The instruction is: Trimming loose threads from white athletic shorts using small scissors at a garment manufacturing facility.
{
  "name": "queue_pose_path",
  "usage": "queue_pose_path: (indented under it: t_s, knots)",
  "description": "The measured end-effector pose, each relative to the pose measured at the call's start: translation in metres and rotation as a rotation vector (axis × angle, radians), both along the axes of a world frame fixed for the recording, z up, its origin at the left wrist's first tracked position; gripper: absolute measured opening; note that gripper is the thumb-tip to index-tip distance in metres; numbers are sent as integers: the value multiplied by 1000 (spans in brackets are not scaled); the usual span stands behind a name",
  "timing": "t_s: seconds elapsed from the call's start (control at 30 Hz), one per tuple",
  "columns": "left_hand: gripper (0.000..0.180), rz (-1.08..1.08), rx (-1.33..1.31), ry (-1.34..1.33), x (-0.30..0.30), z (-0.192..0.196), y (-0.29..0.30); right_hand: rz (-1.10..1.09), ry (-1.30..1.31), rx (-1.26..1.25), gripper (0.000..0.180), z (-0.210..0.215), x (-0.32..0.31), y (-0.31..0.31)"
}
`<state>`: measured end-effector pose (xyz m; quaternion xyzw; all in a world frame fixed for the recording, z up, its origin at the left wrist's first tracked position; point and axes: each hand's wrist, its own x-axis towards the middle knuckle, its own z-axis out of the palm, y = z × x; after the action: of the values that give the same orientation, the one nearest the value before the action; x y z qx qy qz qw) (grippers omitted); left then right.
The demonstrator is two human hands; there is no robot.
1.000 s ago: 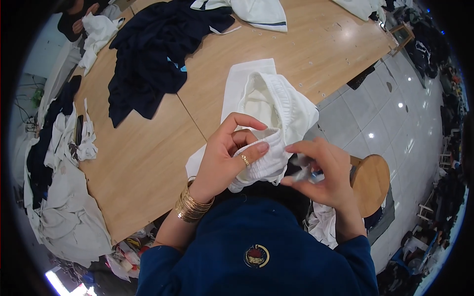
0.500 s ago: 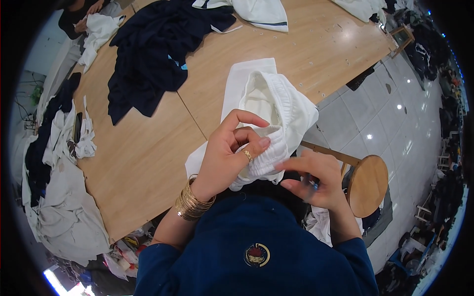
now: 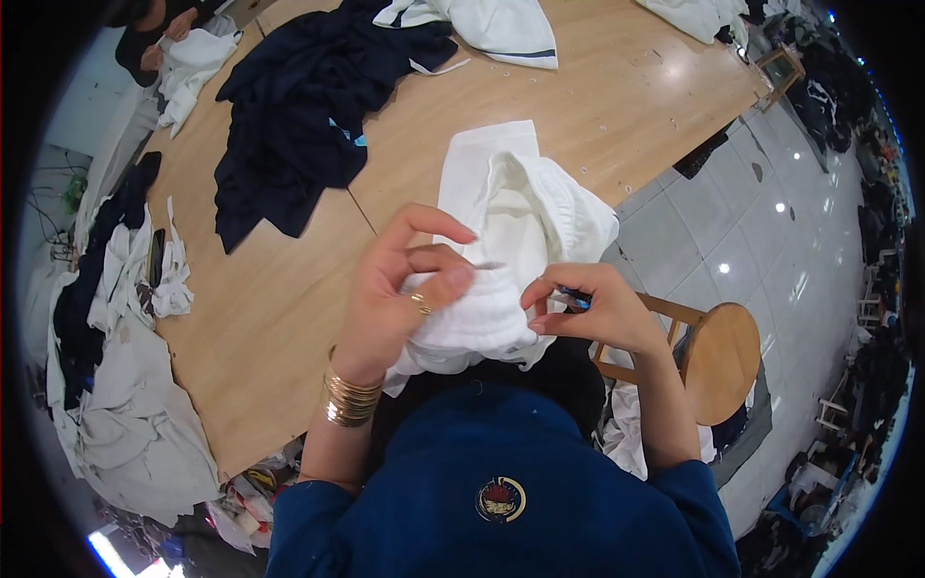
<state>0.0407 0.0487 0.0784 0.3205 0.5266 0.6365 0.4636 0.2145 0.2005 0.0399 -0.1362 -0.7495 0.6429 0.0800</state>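
Note:
White trousers or shorts with a gathered elastic waistband (image 3: 482, 313) are bunched at the table's near edge, their opening facing up. My left hand (image 3: 390, 289) is closed on the left part of the waistband, thumb on top and forefinger curved above it. My right hand (image 3: 612, 310) is at the band's right end, thumb and forefinger brought together close to its edge. Inside that hand sits a small dark tool with a blue part (image 3: 576, 299), mostly hidden by the fingers. Whether the fingertips also pinch a thread, I cannot tell.
A dark navy garment (image 3: 289, 116) lies across the wooden table (image 3: 279, 328), with white garments (image 3: 506, 29) beyond it. White cloth (image 3: 135, 414) hangs over the left edge. A round wooden stool (image 3: 720, 364) stands at right. Far left, another person (image 3: 169, 43) handles white cloth.
My left hand has shifted left and a little down, drawing the waistband along and spreading it. My right hand has moved slightly left and up to the band's edge, its fingers now closer together.

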Motion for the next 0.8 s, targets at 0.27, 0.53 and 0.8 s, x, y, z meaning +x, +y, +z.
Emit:
queue_pose_path:
  t_s: [0.27,0.53,0.8]
  knots:
    - [37,-9,-73,62,-8,-2,-10,-202,15,22,29,26,-5,-15]
    - [34,6,-171,-123,-8,-7,-13,-266,108,532,32,15,-6,-27]
    - [35,-40,-144,-424,-9,-20,-14,-255,210,695,29,0,-12,-27]
